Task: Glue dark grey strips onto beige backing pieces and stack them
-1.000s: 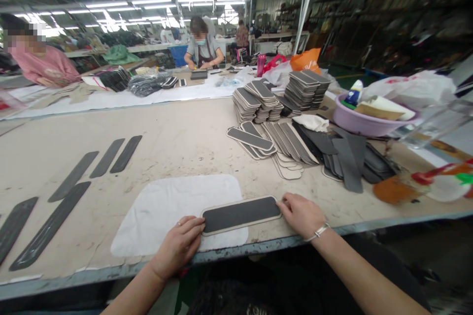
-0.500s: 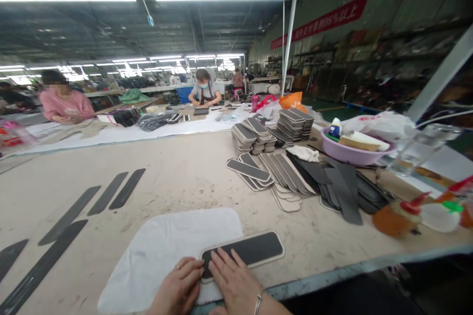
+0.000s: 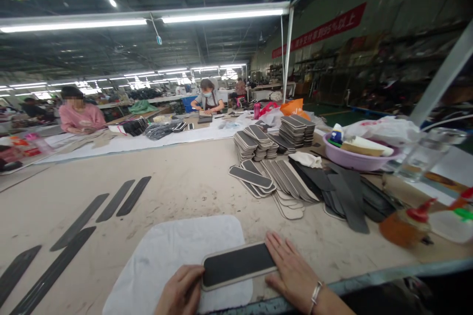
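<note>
A dark grey rounded strip with a pale border, a two-layer panel (image 3: 236,265), lies near the table's front edge, partly on a white sheet (image 3: 155,251). My left hand (image 3: 182,286) is closed at the panel's left end, fingertips bent together against its edge; the thumb's grip is partly hidden. Over the right end lies my right hand (image 3: 291,266), flat, fingers stretched out and pressing on the surface, a bracelet on the wrist. Several loose dark strips (image 3: 79,221) lie on the table to the left.
Stacks of bordered panels (image 3: 254,140) and loose dark pieces (image 3: 343,197) stand right of centre. Behind them is a purple basin (image 3: 347,157). An orange glue bottle (image 3: 402,229) is near the right edge. Co-workers (image 3: 209,101) sit at the far tables.
My right hand has slid rightward along the panel, from near its left end to its right end. My left hand stays at the left end. The camera view has tilted slightly up.
</note>
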Demonstrator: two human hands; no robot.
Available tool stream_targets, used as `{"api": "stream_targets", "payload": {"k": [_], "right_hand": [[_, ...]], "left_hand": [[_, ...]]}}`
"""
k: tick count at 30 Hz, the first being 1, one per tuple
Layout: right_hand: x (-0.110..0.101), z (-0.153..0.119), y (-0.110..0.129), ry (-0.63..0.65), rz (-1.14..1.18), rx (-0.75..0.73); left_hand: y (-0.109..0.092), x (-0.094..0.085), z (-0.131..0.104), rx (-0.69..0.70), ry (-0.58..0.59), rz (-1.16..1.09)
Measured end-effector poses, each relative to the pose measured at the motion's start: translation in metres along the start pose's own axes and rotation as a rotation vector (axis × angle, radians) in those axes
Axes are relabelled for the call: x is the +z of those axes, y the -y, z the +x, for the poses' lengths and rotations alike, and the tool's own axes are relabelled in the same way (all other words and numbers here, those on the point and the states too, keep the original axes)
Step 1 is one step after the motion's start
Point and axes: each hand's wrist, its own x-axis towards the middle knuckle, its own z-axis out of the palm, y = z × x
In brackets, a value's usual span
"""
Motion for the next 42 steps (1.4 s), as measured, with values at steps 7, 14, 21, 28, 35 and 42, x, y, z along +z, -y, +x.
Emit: {"api": "stream_targets", "payload": {"k": [7, 14, 21, 28, 35, 42], "right_hand": [[0.006, 0.001, -0.003, -0.035, -0.055, -0.016], [0.011, 0.001, -0.003, -0.107, -0.092, -0.035], [0.008, 0.000, -0.003, -0.113, -0.071, -0.028], [-0.008, 0.003, -0.001, -0.063, 0.010, 0.041], [-0.039, 0.020, -0.005, -0.075, 0.000, 0.230], [-0.051, 0.031, 0.005, -0.016, -0.055, 0.349]], "left_hand": [[-0.066, 0.030, 0.051, 0.166, 0.230, 0.096], [-0.091, 0.057, 0.075, 0.154, 0.474, 0.044], [-0.027, 0.009, 0.027, 0.044, 0.521, 0.271], [-0.018, 0.011, 0.015, 0.110, 0.396, 0.341], [-0.011, 0.016, 0.012, 0.167, 0.280, 0.405], [-0.007, 0.018, 0.012, 0.185, 0.176, 0.425]]}}
